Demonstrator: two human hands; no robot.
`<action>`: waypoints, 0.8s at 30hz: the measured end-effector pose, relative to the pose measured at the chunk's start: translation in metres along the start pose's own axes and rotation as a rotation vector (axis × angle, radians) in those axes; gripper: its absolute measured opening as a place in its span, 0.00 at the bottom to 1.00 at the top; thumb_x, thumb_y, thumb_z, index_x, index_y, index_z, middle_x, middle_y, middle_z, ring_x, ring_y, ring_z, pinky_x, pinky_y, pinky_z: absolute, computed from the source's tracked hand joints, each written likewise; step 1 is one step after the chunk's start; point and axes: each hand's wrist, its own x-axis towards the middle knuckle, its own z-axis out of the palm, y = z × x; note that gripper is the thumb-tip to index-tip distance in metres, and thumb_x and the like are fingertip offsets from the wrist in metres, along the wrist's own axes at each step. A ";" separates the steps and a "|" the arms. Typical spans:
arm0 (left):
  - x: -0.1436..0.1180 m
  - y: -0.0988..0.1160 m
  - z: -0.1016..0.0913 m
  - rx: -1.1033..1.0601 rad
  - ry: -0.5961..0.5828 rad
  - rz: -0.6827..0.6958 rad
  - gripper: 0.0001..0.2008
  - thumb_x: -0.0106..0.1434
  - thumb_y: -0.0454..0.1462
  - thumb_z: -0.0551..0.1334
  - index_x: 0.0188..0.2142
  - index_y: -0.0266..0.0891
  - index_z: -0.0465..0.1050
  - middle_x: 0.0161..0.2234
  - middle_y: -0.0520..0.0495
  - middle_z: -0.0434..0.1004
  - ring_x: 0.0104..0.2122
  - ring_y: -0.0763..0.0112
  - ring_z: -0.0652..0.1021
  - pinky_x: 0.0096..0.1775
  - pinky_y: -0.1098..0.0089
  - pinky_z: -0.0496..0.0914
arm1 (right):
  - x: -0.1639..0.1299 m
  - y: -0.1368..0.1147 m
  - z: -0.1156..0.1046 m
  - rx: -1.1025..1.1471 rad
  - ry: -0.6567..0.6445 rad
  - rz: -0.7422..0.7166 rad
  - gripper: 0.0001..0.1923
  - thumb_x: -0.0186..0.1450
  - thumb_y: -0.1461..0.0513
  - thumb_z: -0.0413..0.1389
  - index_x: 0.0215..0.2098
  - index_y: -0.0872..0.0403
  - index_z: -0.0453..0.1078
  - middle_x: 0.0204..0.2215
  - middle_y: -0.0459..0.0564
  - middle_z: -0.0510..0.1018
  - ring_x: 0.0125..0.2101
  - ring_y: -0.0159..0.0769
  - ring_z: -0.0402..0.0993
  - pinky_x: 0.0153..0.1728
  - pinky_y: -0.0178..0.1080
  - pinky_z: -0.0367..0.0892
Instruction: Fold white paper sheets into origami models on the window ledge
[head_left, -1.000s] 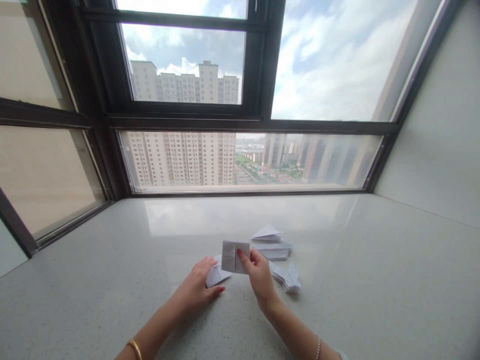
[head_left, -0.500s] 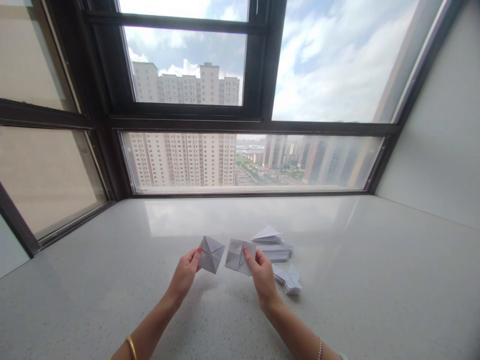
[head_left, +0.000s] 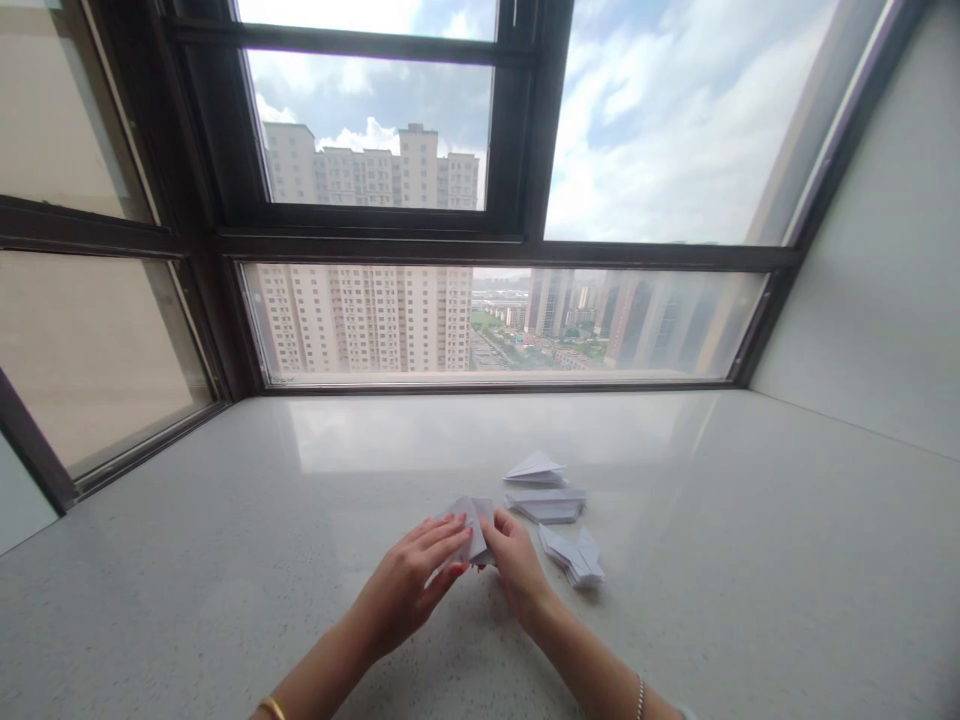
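From the head camera, my left hand (head_left: pixel 409 585) and right hand (head_left: pixel 514 565) meet low in the middle of the pale stone ledge (head_left: pixel 225 560), both closed on the folded white paper pieces (head_left: pixel 474 530) between them: my left fingers (head_left: pixel 442 535) lie flat over the near side, my right fingers pinch the far edge at about three o'clock of the bundle. How many pieces I hold I cannot tell, since my fingers cover most of them. I judge the risk is slippage: thin folded paper pressed together can slide out of line or take a wrong crease if I squeeze unevenly. At two o'clock from my hands lies a stack of folded papers (head_left: pixel 546 500), at four o'clock another small pile (head_left: pixel 574 555), both near enough for my right wrist to brush and scatter them.
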 end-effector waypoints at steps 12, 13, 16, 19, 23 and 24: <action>0.004 -0.019 0.002 -0.362 0.299 -0.278 0.35 0.51 0.42 0.61 0.55 0.44 0.45 0.56 0.39 0.51 0.51 0.58 0.62 0.48 0.60 0.59 | -0.002 0.002 0.005 0.161 -0.199 0.091 0.18 0.48 0.51 0.58 0.27 0.58 0.69 0.13 0.41 0.67 0.14 0.24 0.58 0.16 0.29 0.54; 0.004 -0.019 0.005 -0.476 0.253 -0.337 0.37 0.51 0.43 0.61 0.55 0.42 0.43 0.54 0.37 0.55 0.48 0.59 0.66 0.46 0.62 0.62 | -0.002 0.003 0.005 0.168 -0.211 0.085 0.18 0.48 0.51 0.58 0.28 0.58 0.70 0.13 0.41 0.67 0.14 0.24 0.58 0.17 0.29 0.54; 0.004 -0.020 0.011 -0.726 0.069 -0.473 0.33 0.50 0.45 0.61 0.51 0.35 0.51 0.44 0.38 0.68 0.40 0.61 0.71 0.40 0.66 0.65 | -0.002 0.004 0.003 0.186 -0.235 0.058 0.18 0.49 0.51 0.58 0.29 0.57 0.70 0.15 0.42 0.69 0.17 0.26 0.61 0.20 0.30 0.55; 0.003 -0.018 0.013 -0.840 -0.007 -0.543 0.28 0.49 0.43 0.63 0.47 0.37 0.57 0.41 0.41 0.70 0.37 0.63 0.73 0.34 0.70 0.65 | -0.001 0.006 0.001 0.168 -0.211 0.056 0.19 0.48 0.50 0.58 0.30 0.57 0.71 0.17 0.44 0.71 0.17 0.27 0.61 0.20 0.30 0.55; 0.003 -0.016 0.010 -0.920 0.008 -0.519 0.28 0.47 0.39 0.66 0.46 0.39 0.58 0.41 0.43 0.71 0.37 0.66 0.73 0.36 0.70 0.65 | 0.000 0.006 0.001 0.127 -0.171 0.038 0.22 0.47 0.49 0.58 0.31 0.57 0.71 0.17 0.44 0.71 0.17 0.28 0.62 0.20 0.31 0.55; 0.003 -0.016 0.009 -0.927 0.024 -0.511 0.29 0.46 0.38 0.66 0.46 0.39 0.57 0.41 0.43 0.71 0.38 0.65 0.72 0.36 0.70 0.65 | 0.000 0.005 0.001 0.116 -0.171 0.030 0.21 0.47 0.49 0.58 0.31 0.57 0.71 0.17 0.43 0.71 0.17 0.28 0.62 0.20 0.31 0.55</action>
